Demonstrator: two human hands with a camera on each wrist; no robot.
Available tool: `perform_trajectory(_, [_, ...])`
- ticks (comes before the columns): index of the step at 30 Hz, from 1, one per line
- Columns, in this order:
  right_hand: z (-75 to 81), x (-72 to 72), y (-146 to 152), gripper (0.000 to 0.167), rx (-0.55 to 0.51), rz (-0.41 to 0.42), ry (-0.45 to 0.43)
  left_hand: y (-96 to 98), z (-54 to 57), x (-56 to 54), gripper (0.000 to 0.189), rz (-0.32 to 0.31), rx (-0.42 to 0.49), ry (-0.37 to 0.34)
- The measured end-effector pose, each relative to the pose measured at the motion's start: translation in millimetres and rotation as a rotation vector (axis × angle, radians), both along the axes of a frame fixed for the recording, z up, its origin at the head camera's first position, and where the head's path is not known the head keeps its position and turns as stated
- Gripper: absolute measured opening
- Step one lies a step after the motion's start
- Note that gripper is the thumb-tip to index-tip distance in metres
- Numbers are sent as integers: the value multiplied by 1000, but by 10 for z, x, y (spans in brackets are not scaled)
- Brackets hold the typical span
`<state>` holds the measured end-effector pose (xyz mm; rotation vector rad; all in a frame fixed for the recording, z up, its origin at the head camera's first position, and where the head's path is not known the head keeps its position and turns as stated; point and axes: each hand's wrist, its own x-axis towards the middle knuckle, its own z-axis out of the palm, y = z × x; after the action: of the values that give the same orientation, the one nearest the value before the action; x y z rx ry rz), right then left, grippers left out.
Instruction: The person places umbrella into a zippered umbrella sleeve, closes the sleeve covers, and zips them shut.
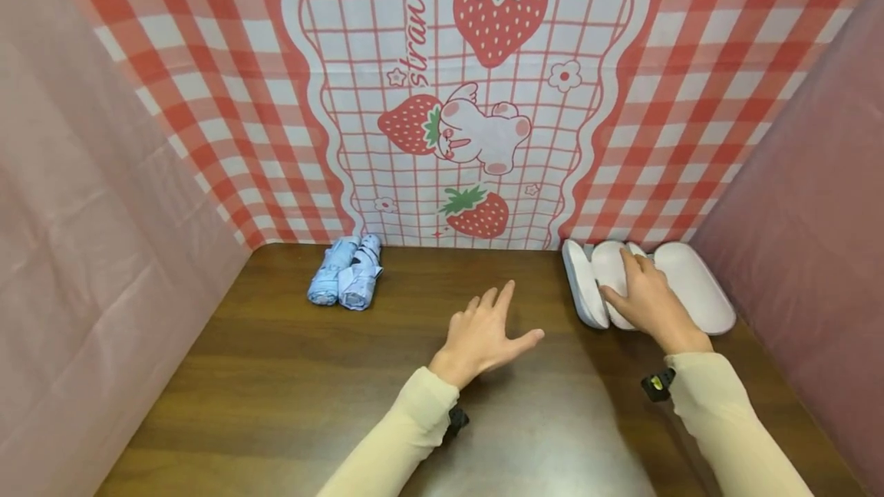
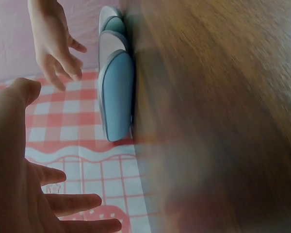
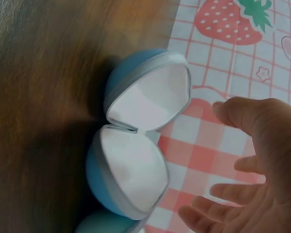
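Right grip [image 1: 652, 299]: my fingers apart near rounded, white-lined case [image 3: 148, 99] | left grip [image 1: 479, 337]: fingers spread over wood-grain counter [image 1: 269, 397]

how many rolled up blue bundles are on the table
2. They lie side by side toward the back left of the table: the left bundle is plain light blue, the right bundle has dark marks near its top. Neither is covered by a hand.

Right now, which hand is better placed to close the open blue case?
Probably the right hand: it's empty and close to the open blue case. The left hand is farther off, over the table.
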<state>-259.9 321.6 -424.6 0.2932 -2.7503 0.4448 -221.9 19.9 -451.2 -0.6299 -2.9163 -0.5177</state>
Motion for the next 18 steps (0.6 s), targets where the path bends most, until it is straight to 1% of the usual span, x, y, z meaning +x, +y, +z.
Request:
perform_trajectory(3, [-46,3,52,70,-4,-42,8,51,-6,5,97,-11,-10,4])
perform_trajectory(8, [-141,7,104,58,-9,-91,14,70,-31,13,97,-12,-15,-4])
perform_trajectory(15, [-196,1,125,49,-12,-112,25,89,-35,3,98,-8,-17,-8])
perform_trajectory(18, [-208,-4,122,40,-7,-121,32,115,-30,-9,98,-17,-22,-3])
